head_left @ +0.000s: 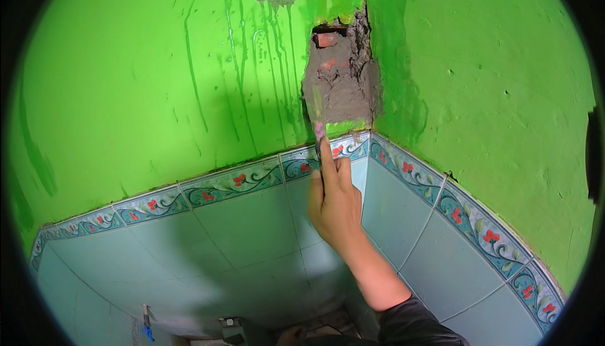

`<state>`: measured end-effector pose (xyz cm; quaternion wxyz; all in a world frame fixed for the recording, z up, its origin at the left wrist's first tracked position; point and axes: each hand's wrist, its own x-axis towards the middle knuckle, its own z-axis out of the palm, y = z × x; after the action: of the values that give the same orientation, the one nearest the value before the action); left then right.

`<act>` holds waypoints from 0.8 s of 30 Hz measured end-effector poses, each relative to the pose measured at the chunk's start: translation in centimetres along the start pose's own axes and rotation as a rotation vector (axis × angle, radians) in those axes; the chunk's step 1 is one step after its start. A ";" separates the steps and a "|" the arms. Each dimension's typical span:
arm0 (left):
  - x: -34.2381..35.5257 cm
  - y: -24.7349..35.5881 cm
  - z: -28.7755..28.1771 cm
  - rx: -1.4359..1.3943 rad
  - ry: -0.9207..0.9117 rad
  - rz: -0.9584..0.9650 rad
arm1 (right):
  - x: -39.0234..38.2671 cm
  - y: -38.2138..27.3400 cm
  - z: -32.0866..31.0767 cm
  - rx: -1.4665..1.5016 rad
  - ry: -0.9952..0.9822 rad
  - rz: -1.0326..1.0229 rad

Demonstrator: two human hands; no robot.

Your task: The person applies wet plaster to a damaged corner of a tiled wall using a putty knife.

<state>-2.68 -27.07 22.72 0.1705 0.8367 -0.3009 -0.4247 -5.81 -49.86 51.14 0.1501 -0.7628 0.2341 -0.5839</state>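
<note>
A bright green wall corner above a band of pale blue tiles [252, 232] with a floral border fills the view; nearest, the right hand [334, 204] is closed around the handle of a small trowel [317, 116], forefinger laid along it. The left hand is out of view. Beyond, the blade presses against a wet grey mortar patch [343, 84] in the corner; the tool looks light and stiff, best held by its handle, while the mortar seems soft and heavy, apt to slump.

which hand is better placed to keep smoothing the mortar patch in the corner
Right. The right hand already grips the trowel, whose blade lies against the wet mortar patch in the green wall above the tile border. The left hand is not in view.
</note>
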 end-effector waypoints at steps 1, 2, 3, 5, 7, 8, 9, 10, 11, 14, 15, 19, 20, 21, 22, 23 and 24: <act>-0.1 0.3 -0.1 -0.022 -0.019 -0.029 | -0.8 0.5 -0.1 -0.007 0.003 -0.012; -0.1 0.5 -0.2 -0.063 -0.056 -0.084 | -1.2 1.0 -0.1 -0.015 0.006 -0.023; 0.4 -0.3 0.0 -0.067 -0.055 -0.083 | -1.1 1.3 -0.1 -0.014 0.003 -0.026; 1.3 -1.7 0.2 -0.048 -0.117 0.076 | -0.7 1.9 -0.3 -0.050 0.178 -0.169; 1.5 -2.1 0.4 -0.044 -0.107 0.083 | 0.3 2.2 -0.2 -0.053 0.167 -0.149; 1.3 -2.1 0.4 -0.039 -0.094 0.090 | 0.4 2.4 0.0 -0.054 0.158 -0.128; 1.4 -2.2 0.4 -0.035 -0.098 0.087 | 0.1 2.9 0.4 -0.056 0.159 -0.123; 1.6 -2.1 0.5 -0.020 -0.074 0.119 | -0.2 3.7 0.9 -0.109 0.127 -0.123; 1.7 -1.9 0.6 -0.009 -0.050 0.151 | -0.7 4.4 1.5 -0.161 0.091 -0.127; 1.7 -1.6 1.1 0.046 -0.022 0.076 | -2.3 7.3 2.0 -0.220 0.074 -0.062; 1.7 -1.6 0.9 0.046 -0.024 0.077 | -2.7 8.0 1.8 -0.260 0.095 -0.042; 1.5 -1.3 0.3 0.075 -0.105 0.035 | -3.6 8.0 1.4 -0.244 0.154 -0.057; 1.3 -1.3 0.3 0.089 -0.108 0.018 | -3.5 7.9 1.3 -0.245 0.154 -0.056; 1.3 -1.4 0.3 0.089 -0.109 0.018 | -3.4 7.6 1.4 -0.235 0.175 -0.075; 1.2 -1.5 0.4 0.066 -0.093 0.019 | -3.2 7.4 1.4 -0.224 0.199 -0.094; 1.2 -1.5 0.4 0.044 -0.076 0.021 | -3.0 7.1 1.5 -0.223 0.202 -0.093; 1.1 -1.4 0.3 0.046 -0.075 0.021 | -2.7 6.8 1.6 -0.182 0.199 -0.087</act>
<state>-1.93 -26.76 21.10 0.1444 0.8207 -0.3254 -0.4469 -6.09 -54.21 45.06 0.0308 -0.7211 0.2664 -0.6388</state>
